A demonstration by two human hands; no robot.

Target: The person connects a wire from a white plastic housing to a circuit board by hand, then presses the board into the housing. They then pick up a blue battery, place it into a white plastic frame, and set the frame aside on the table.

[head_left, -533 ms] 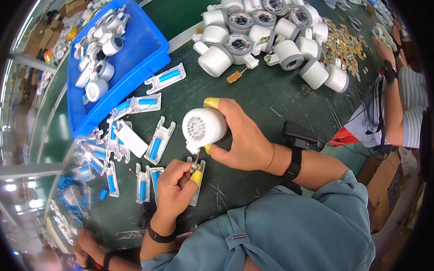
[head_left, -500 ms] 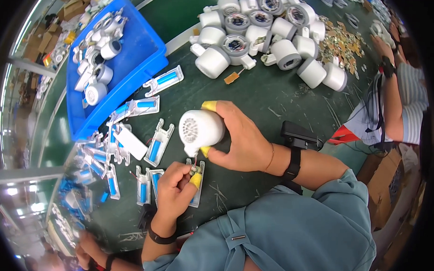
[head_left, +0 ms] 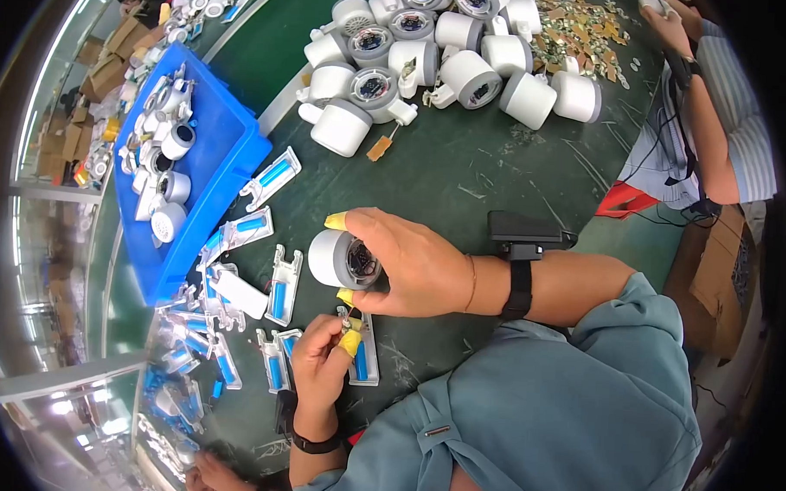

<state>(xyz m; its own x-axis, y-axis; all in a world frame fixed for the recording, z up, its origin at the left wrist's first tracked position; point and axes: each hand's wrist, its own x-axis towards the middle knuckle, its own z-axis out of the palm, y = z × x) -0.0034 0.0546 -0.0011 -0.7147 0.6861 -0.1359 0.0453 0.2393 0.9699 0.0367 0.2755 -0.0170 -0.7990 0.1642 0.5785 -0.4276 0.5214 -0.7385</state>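
My right hand [head_left: 418, 268] grips a white cylindrical housing [head_left: 325, 257] with a grey rim, its thumb and a finger in yellow finger cots. The housing lies tilted, and its open end with dark circuitry faces my palm. Just below it, my left hand [head_left: 321, 364] pinches a small part [head_left: 347, 325] that looks like a bit of circuit board. A thin wire seems to run from it toward the housing. Under the left fingertips lies a white handle shell [head_left: 373, 370] with a blue battery cell [head_left: 360, 359], partly hidden by the hand.
A blue bin [head_left: 244, 167] of white housings stands at left. Several handle shells with blue cells [head_left: 279, 298] lie beside it. Housings [head_left: 341, 127] are heaped at the back, near a pile of small brown boards [head_left: 582, 31]. Another person's arm [head_left: 705, 118] reaches in at right.
My right hand has turned the housing, so its perforated face no longer shows and its open end does. The left hand keeps its pinch. The whole view has shifted a little.
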